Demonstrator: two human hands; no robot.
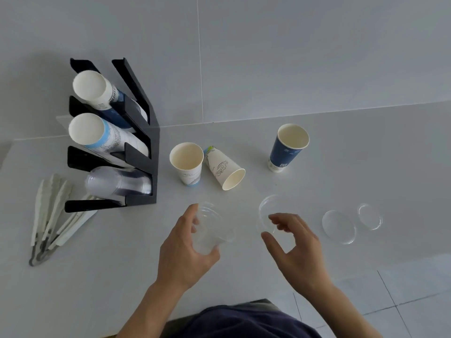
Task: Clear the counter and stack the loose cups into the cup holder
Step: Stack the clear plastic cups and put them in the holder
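Fingers of left hand (181,250) wrapped around clear cup (212,230), right hand (296,245) fingers spread, touching clear lid (269,212)

A drinks-service spot, like a café or pantry: a black cup holder (136,142) at the frame's left holds stacked cups on a pale bench (341,154), wrapped straws (52,213) beside it.
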